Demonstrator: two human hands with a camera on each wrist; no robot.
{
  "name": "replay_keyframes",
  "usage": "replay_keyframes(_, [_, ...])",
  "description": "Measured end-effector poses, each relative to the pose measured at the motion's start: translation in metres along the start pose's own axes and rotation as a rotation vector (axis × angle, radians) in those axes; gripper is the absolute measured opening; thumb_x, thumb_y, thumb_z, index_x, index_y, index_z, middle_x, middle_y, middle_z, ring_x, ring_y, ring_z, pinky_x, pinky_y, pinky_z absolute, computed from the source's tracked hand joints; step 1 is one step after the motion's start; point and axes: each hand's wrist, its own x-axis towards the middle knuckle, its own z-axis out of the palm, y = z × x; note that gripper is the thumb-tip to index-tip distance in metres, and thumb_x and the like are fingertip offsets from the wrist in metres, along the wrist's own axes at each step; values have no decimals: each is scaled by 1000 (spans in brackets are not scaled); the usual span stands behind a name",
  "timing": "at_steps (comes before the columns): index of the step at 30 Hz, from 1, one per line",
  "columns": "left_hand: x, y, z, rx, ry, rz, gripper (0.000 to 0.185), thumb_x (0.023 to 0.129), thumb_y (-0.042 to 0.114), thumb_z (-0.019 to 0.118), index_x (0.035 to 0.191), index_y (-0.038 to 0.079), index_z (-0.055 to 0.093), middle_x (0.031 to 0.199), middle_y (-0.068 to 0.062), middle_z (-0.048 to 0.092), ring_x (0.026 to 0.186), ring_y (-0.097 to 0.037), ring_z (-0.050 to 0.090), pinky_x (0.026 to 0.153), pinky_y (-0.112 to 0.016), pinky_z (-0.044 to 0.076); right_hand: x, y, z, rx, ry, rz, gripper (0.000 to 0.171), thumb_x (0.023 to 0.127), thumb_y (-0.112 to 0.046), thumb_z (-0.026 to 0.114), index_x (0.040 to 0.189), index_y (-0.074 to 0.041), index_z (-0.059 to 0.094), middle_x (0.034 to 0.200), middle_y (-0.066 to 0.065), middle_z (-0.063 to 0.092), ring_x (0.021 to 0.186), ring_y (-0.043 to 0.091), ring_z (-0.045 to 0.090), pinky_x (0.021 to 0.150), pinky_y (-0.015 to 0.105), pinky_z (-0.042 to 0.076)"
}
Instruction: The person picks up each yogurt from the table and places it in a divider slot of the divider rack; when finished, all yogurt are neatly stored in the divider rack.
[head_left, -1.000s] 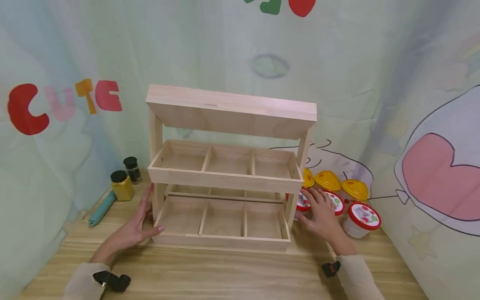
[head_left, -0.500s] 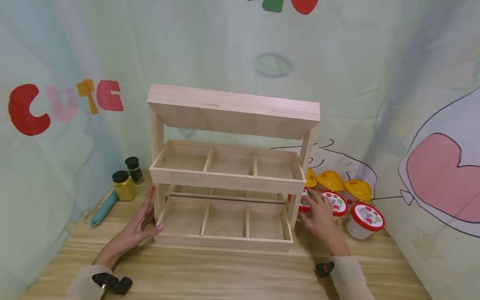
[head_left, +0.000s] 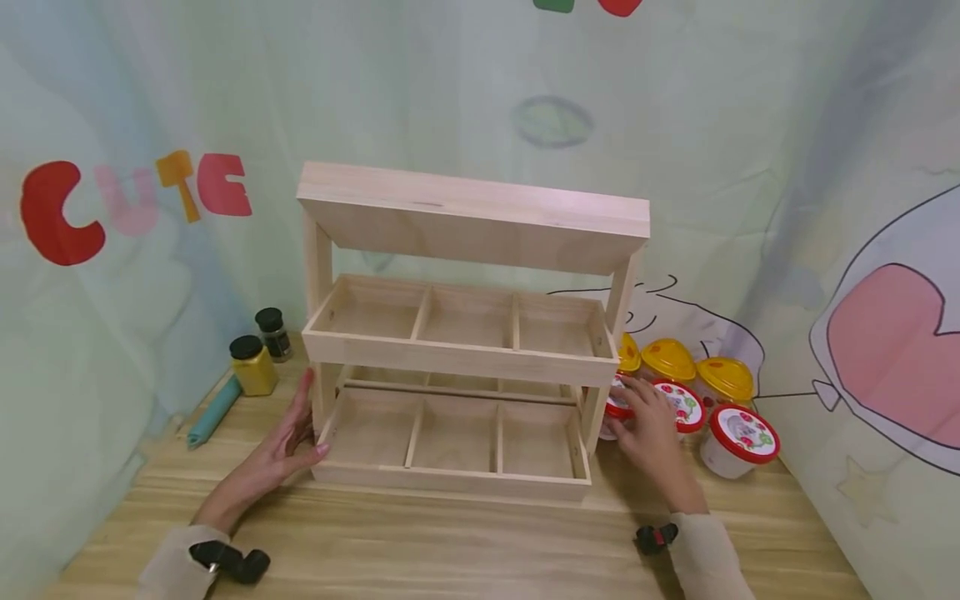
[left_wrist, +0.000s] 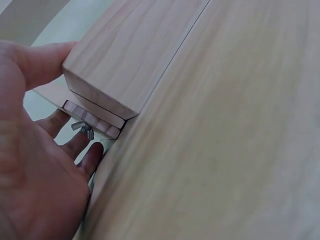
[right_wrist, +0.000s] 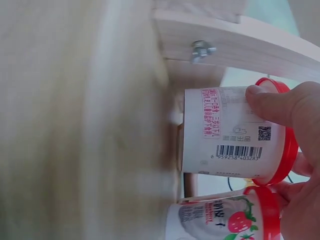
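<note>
A two-tier pale wooden rack (head_left: 457,367), with tray compartments on each level and a slanted top board, stands on the table. My left hand (head_left: 273,462) is at its left side, thumb touching the front corner of the lower tray and fingers spread along the upright. In the left wrist view those fingers lie beside a wing nut (left_wrist: 83,129). My right hand (head_left: 652,429) holds a white tub with a red lid (right_wrist: 230,132) beside the rack's right upright. Its thumb is on the tub's wall near the lid; the other fingers are partly hidden behind the lid.
Two more red-lidded tubs (head_left: 742,442) stand right of my right hand, with several yellow-lidded containers (head_left: 723,379) behind them. At the left are a yellow jar (head_left: 254,367), a black-capped bottle (head_left: 273,335) and a teal roll (head_left: 214,411). A printed curtain (head_left: 450,83) surrounds the table.
The head view has shifted slightly, so the scene sits a little further right. My right fingers have closed in on the red-lidded tub. The left hand keeps its place on the rack.
</note>
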Motion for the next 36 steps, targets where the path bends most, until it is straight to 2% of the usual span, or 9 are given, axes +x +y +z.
replay_keyframes(6, [1, -1, 4, 1, 33, 1, 112, 98, -13, 62, 173, 24, -12, 183, 4, -8, 149, 21, 23, 111, -2, 29, 3, -3, -9, 55, 63, -35, 43, 82, -4, 90, 123, 0, 77, 137, 28, 69, 131, 53, 58, 109, 75, 40])
replay_keyframes(9, [0, 1, 6, 20, 62, -4, 112, 98, -11, 64, 173, 24, -10, 184, -6, -4, 149, 20, 25, 112, -2, 29, 3, -4, -10, 63, 77, -49, 41, 82, -3, 90, 121, 1, 78, 134, 28, 70, 128, 53, 61, 109, 75, 42])
replay_keyframes(13, [0, 4, 9, 47, 101, -21, 113, 97, -10, 66, 174, 25, -7, 178, -31, 4, 145, 18, 33, 109, -2, 32, 0, -4, -14, 75, 65, -34, 40, 83, -4, 89, 121, 0, 78, 134, 27, 69, 127, 51, 60, 109, 72, 44])
replay_keyframes(16, [-1, 6, 10, 57, 122, -40, 112, 96, -9, 67, 175, 26, -5, 172, -39, 9, 141, 18, 36, 107, -2, 34, -5, -4, -18, 83, 68, -8, 41, 83, -4, 89, 123, -2, 78, 136, 27, 68, 127, 50, 60, 106, 69, 48])
replay_keyframes(22, [-1, 6, 10, 77, 135, -47, 110, 97, -8, 67, 175, 26, -3, 169, -43, 15, 138, 18, 37, 106, -2, 34, -12, -6, -30, 77, 105, 9, 43, 83, -4, 90, 124, -5, 78, 139, 25, 67, 129, 48, 58, 102, 69, 52])
replay_keyframes(26, [-1, 4, 11, 87, 141, -35, 111, 96, -9, 67, 175, 24, -3, 166, -43, 19, 137, 17, 40, 105, -2, 35, -15, -9, -41, 55, 119, -5, 44, 82, -4, 91, 124, -6, 78, 139, 24, 66, 129, 47, 57, 104, 70, 50])
replay_keyframes(36, [-1, 7, 10, 77, 114, -86, 108, 99, -4, 66, 174, 29, -5, 171, -40, 14, 137, 21, 34, 105, -1, 32, -25, -25, -64, 63, 150, -10, 46, 82, -4, 90, 126, -9, 78, 142, 22, 65, 132, 45, 55, 97, 71, 55])
